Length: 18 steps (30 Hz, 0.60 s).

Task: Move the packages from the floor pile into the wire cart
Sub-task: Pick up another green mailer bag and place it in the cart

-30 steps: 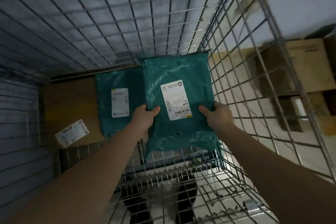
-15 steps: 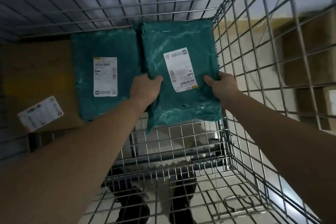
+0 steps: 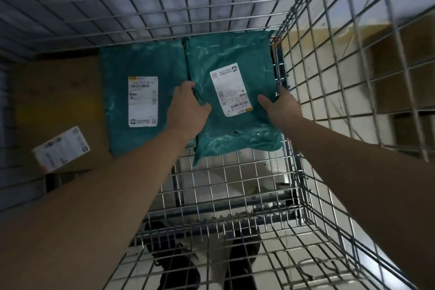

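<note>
I reach into the wire cart (image 3: 235, 190) with both arms. A teal plastic mailer (image 3: 237, 132) with a white label lies low at the cart's far right corner, against the right wire wall. My left hand (image 3: 186, 110) grips its left edge and my right hand (image 3: 280, 108) grips its right edge, thumbs on top. A second teal mailer (image 3: 117, 106) with a white label lies flat just to the left, touching it. A brown cardboard box (image 3: 54, 101) with a tilted white label fills the cart's left side.
Wire walls rise at the back (image 3: 164, 7) and on the right (image 3: 329, 77). Stacked cardboard boxes (image 3: 400, 66) stand outside, beyond the right wall. The near part of the cart floor is bare mesh, with my dark shoes (image 3: 242, 254) visible through it.
Both hands carried the right-hand teal mailer down and farther into the cart's far right corner, beside the other teal mailer. My view has tipped down and closer.
</note>
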Motion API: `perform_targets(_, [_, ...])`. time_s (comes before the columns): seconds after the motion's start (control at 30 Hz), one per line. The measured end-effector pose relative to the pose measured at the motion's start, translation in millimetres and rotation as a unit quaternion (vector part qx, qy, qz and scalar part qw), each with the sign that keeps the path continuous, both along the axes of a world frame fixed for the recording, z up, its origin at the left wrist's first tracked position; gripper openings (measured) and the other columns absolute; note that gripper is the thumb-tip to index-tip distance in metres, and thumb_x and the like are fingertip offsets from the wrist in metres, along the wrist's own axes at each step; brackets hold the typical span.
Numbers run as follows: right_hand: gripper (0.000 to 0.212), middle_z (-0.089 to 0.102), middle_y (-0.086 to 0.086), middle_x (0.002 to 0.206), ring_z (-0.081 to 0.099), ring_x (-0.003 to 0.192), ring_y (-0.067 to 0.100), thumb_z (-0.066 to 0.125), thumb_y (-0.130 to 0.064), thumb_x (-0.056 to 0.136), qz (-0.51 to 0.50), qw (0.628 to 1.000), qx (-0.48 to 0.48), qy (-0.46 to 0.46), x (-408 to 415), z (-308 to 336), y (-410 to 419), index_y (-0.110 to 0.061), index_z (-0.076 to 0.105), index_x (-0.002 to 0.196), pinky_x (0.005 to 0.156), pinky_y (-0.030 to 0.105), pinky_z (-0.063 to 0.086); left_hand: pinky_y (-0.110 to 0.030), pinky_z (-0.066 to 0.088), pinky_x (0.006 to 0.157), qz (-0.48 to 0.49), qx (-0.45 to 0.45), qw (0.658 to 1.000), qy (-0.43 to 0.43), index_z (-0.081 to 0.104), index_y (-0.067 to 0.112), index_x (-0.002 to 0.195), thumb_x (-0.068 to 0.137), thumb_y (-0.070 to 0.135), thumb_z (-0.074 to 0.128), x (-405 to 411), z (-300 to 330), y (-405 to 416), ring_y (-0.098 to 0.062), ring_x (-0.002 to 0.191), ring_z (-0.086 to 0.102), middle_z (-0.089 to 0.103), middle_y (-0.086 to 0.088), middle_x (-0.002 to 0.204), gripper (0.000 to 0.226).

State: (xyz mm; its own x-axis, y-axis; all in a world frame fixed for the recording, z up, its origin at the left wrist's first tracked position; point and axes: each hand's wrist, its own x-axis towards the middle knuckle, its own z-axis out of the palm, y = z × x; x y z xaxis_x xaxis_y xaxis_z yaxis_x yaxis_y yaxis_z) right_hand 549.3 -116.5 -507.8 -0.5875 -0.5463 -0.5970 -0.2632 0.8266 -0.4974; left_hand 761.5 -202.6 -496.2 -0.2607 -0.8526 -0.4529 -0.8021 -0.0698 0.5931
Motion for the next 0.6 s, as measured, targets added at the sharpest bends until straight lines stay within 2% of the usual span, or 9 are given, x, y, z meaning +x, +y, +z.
perform_targets(0.1, [0.056,0.064,0.006,0.137,0.062,0.114,0.026,0.067,-0.039,0.1,0.083,0.996,-0.018,0.032,0,55,-2,-0.02,0.05,0.15,0.082,0.028,0.043,-0.034,0.046,0.094,-0.111,-0.01,0.992,-0.056,0.048,0.022,0.147,0.091,0.033,0.075,12,54,-7,-0.024,0.124,0.055,0.049,-0.005,0.142,0.063])
perform_targets(0.2, [0.064,0.052,0.01,0.154,0.058,0.129,0.031,0.062,-0.041,0.103,0.23,0.971,0.002,0.061,-5,131,-9,-0.02,0.04,0.159,0.1,0.036,0.048,-0.044,0.051,0.102,-0.208,-0.046,0.97,-0.119,0.036,0.028,0.159,0.092,0.048,0.071,19,136,-24,-0.025,0.135,0.052,0.047,0.0,0.154,0.078])
perform_targets(0.33, [0.053,0.04,0.012,0.163,0.05,0.139,0.031,0.043,-0.031,0.111,0.375,0.923,0.022,0.086,-7,254,-12,-0.024,0.032,0.162,0.111,0.04,0.042,-0.037,0.051,0.102,-0.299,-0.111,0.932,-0.174,0.041,0.032,0.156,0.093,0.061,0.062,18,267,-43,-0.022,0.133,0.056,0.053,0.002,0.153,0.073])
perform_targets(0.4, [0.051,0.04,0.011,0.163,0.043,0.145,0.031,0.039,-0.033,0.112,0.402,0.907,0.023,0.12,-4,332,-6,-0.026,0.031,0.162,0.116,0.043,0.036,-0.036,0.049,0.101,-0.347,-0.129,0.907,-0.199,0.044,0.034,0.154,0.093,0.063,0.059,20,345,-48,-0.023,0.132,0.057,0.056,0.001,0.151,0.069])
perform_targets(0.47, [0.051,0.042,0.008,0.162,0.044,0.144,0.03,0.04,-0.037,0.111,0.399,0.904,0.021,0.15,0,419,3,-0.027,0.034,0.161,0.116,0.045,0.036,-0.036,0.049,0.103,-0.378,-0.151,0.887,-0.217,0.045,0.035,0.153,0.092,0.065,0.058,23,425,-52,-0.023,0.134,0.056,0.056,0.001,0.152,0.069])
perform_targets(0.6, [0.051,0.05,0.007,0.156,0.049,0.14,0.027,0.045,-0.043,0.108,0.34,0.916,-0.001,0.214,13,594,53,-0.031,0.041,0.157,0.114,0.042,0.04,-0.037,0.052,0.1,-0.386,-0.237,0.874,-0.177,0.051,0.035,0.146,0.088,0.066,0.06,26,595,-40,-0.022,0.125,0.062,0.062,0.004,0.142,0.066])
